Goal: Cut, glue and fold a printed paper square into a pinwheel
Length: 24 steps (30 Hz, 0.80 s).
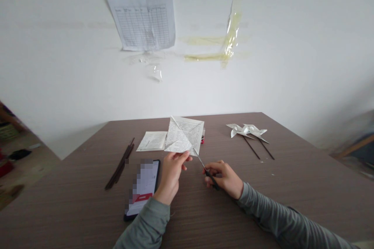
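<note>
My left hand [175, 169] pinches the lower edge of a square sheet of printed paper [187, 134], holding it up above the table. Diagonal creases run across the sheet, and cuts show at some corners. In my right hand [223, 177] is a pair of scissors [212, 177] with black handles. Their blades reach the sheet's lower right corner, just right of my left fingertips. Whether the blades are closed fully I cannot make out. Behind the sheet, a small red object [203, 136] is mostly hidden.
A stack of printed paper [152, 141] lies left of the sheet. Thin dark sticks [120, 167] and a phone [146, 186] lie on the left of the brown table [292, 190]. Two paper pinwheels [248, 130] on dark sticks lie at the right. A white wall stands behind.
</note>
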### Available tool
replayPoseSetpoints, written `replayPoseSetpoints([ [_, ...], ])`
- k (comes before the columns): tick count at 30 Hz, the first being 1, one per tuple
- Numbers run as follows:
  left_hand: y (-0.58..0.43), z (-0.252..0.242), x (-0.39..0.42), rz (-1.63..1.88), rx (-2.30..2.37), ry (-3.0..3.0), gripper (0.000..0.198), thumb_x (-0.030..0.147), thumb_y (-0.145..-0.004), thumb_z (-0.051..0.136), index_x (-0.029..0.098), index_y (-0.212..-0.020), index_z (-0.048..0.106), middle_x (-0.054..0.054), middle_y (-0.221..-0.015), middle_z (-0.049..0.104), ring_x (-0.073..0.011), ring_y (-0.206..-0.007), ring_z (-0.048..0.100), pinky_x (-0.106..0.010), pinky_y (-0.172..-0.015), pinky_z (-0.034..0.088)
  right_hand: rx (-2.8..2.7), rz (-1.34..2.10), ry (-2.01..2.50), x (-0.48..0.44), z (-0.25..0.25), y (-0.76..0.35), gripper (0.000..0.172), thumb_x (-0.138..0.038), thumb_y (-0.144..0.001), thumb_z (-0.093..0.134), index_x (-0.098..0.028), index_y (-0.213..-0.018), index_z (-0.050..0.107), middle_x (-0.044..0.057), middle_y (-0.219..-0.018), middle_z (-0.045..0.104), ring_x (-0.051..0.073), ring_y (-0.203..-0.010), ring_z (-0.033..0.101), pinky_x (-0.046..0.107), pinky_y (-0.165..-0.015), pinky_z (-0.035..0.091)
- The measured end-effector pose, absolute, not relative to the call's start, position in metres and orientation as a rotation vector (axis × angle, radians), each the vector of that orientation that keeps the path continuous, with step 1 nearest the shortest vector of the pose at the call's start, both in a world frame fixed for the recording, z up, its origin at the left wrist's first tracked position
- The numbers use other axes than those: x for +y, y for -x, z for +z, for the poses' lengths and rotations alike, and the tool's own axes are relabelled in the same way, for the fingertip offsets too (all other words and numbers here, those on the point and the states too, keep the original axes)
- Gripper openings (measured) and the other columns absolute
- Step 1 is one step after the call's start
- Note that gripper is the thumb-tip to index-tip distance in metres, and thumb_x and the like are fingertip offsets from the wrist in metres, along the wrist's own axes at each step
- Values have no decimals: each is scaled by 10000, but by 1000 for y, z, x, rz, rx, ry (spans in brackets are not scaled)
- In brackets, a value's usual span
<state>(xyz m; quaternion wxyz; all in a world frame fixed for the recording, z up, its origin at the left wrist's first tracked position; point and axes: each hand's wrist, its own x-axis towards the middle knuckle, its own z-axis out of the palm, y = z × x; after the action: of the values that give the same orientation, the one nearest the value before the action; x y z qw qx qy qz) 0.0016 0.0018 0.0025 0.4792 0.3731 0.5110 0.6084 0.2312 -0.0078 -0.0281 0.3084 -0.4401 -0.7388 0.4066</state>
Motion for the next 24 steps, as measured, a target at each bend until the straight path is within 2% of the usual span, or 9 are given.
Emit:
replayPoseSetpoints([
  [4, -1, 3, 1, 1496, 1225, -910, 363, 421, -622, 1097, 225, -793, 844, -92, -871, 938, -260, -776, 878, -255, -551, 476, -1957, 1095, 1165, -8, -27, -231, 592, -861, -997, 849, -274, -1068, 892, 99, -837, 946, 399, -915, 877, 709, -1357, 494],
  [11, -1, 4, 1, 1489, 1234, -911, 345, 420, -624, 1078, 219, -782, 847, -99, -860, 930, -260, -775, 880, -258, -545, 477, -1902, 1043, 1147, -3, -45, -229, 556, -827, -978, 886, -277, -1052, 916, 104, -791, 933, 403, -873, 873, 691, -1340, 538],
  [18, 0, 1, 3, 1452, 1244, -954, 285, 378, -685, 1047, 236, -809, 834, -75, -856, 939, -259, -769, 879, -261, -550, 486, -1924, 1068, 1148, -8, -26, -231, 585, -851, -959, 896, -277, -1057, 942, 107, -839, 949, 431, -918, 893, 721, -1338, 573],
  [24, 0, 1, 2, 1440, 1239, -966, 278, 403, -665, 1012, 235, -802, 838, -79, -851, 935, -252, -762, 871, -263, -543, 473, -1899, 1053, 1127, -7, -32, -230, 586, -855, -968, 896, -275, -1039, 934, 103, -818, 946, 420, -880, 889, 705, -1337, 570],
])
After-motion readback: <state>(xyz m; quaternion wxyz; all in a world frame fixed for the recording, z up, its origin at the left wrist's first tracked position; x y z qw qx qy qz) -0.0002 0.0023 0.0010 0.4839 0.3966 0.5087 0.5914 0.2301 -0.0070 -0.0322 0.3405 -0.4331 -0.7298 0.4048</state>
